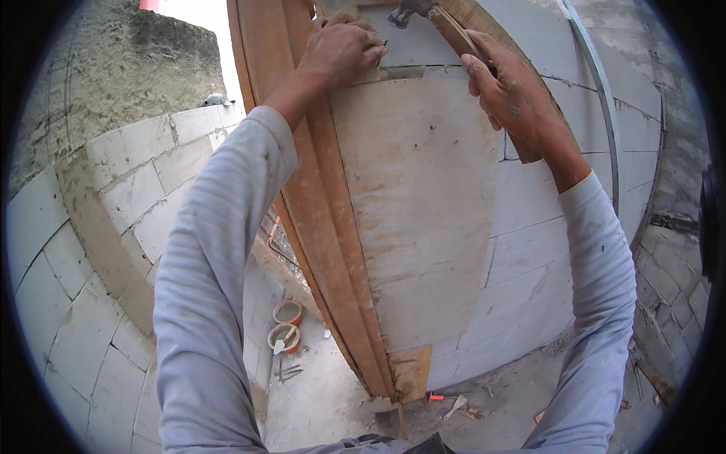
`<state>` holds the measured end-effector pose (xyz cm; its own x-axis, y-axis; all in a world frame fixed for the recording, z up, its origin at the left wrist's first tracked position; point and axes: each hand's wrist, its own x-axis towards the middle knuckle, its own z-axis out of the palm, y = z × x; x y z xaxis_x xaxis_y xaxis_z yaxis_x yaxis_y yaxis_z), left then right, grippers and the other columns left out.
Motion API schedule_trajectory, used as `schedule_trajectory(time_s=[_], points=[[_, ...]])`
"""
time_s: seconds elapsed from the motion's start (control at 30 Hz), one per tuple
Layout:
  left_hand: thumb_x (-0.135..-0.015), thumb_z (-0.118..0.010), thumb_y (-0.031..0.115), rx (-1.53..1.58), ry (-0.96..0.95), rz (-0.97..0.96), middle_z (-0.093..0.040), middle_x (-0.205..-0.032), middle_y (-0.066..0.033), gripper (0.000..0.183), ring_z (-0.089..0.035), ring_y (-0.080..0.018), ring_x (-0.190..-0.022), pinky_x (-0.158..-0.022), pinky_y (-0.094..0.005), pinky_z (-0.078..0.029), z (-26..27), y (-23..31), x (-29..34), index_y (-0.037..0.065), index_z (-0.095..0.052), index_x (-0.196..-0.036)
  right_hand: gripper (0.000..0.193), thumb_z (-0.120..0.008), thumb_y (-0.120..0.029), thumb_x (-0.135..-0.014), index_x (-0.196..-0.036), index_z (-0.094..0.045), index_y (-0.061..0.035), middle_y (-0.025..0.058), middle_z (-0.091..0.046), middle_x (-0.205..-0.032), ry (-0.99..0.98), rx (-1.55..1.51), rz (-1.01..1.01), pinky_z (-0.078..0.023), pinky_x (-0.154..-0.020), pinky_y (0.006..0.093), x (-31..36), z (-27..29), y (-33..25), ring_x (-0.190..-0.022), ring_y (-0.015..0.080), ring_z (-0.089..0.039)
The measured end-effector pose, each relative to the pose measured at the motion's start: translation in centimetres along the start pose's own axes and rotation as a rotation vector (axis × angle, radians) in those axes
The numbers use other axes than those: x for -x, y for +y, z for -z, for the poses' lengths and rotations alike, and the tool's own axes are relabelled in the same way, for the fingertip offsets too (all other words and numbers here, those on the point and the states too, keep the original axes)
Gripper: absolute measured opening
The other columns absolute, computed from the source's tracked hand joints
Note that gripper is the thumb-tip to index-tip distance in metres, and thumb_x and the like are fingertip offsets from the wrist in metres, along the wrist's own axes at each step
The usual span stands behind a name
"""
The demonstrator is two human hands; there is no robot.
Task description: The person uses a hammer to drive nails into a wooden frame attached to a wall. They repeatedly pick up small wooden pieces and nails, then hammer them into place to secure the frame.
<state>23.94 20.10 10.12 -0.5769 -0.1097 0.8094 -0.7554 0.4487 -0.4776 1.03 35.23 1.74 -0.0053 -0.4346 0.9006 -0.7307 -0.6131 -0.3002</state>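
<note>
My left hand [344, 47] is pressed against the top of a tall plywood panel [420, 219], its fingertips pinching a small nail [384, 47] held against the wood. My right hand [514, 94] grips the wooden handle of a hammer [454, 30]. The hammer's metal head [401, 15] hangs just above and to the right of the nail. The panel stands upright against a wooden door frame [314, 204] set in a wall of pale blocks.
A pale block wall [560, 250] lies behind the panel, another block wall [113, 212] at left. On the floor below sit two orange bowls [285, 325], one with a trowel, plus scattered debris and a small red-handled tool [434, 396]. A metal conduit [605, 113] runs down at right.
</note>
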Motion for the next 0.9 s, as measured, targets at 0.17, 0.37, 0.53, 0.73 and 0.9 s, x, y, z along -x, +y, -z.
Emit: schedule_trajectory(time_s=[0.17,0.37,0.53,0.73,0.9], points=[[-0.094,-0.062,0.034,-0.079,-0.049,-0.058,-0.073,-0.124,-0.0023,0.028,-0.058,-0.0268,-0.126,-0.106,-0.0472,-0.047,0.9,0.0,-0.2,0.019,-0.080,-0.107,0.045,-0.050,-0.029,-0.107,-0.148,-0.050,-0.0079,0.0047,-0.055,-0.076,-0.030,0.065,0.058,-0.047,-0.046,0.0304,-0.7,-0.5,1.2,-0.055,0.0126,-0.052],[-0.093,-0.065,0.035,-0.021,-0.014,-0.045,-0.071,-0.124,0.0009,0.025,-0.055,-0.0259,-0.126,-0.106,-0.0485,-0.044,0.2,-0.3,-0.3,0.019,-0.080,-0.104,0.050,-0.047,-0.029,-0.111,-0.155,-0.045,-0.0067,-0.0006,-0.048,-0.074,-0.067,0.018,0.127,-0.040,-0.040,0.0249,-1.4,0.2,1.7,-0.050,0.0058,-0.044],[-0.097,-0.063,0.039,-0.056,-0.026,0.013,-0.069,-0.130,0.0082,0.028,-0.049,-0.0222,-0.133,-0.113,-0.0485,-0.037,0.0,0.0,-0.2,0.021,-0.082,-0.109,0.049,-0.047,-0.028,-0.111,-0.155,-0.044,-0.0059,-0.0008,-0.048,-0.074,-0.150,0.044,0.073,-0.040,-0.040,0.0248,-1.7,0.4,1.2,-0.050,0.0059,-0.043],[-0.096,-0.066,0.037,0.026,0.010,0.030,-0.069,-0.130,0.0075,0.025,-0.050,-0.0232,-0.131,-0.114,-0.0439,-0.037,-0.6,-0.4,-0.3,0.020,-0.082,-0.105,0.048,-0.047,-0.028,-0.112,-0.154,-0.045,-0.0049,-0.0008,-0.048,-0.073,-0.200,0.026,0.036,-0.040,-0.039,0.0252,-2.0,0.3,0.6,-0.049,0.0060,-0.043],[-0.094,-0.069,0.036,0.087,0.007,0.003,-0.073,-0.122,0.0073,0.022,-0.054,-0.0238,-0.126,-0.115,-0.0416,-0.035,-0.6,-0.7,-0.5,0.021,-0.083,-0.102,0.048,-0.047,-0.027,-0.111,-0.154,-0.045,-0.0044,-0.0010,-0.047,-0.072,-0.022,0.021,0.128,-0.039,-0.038,0.0254,-2.2,0.0,0.7,-0.049,0.0057,-0.043]])
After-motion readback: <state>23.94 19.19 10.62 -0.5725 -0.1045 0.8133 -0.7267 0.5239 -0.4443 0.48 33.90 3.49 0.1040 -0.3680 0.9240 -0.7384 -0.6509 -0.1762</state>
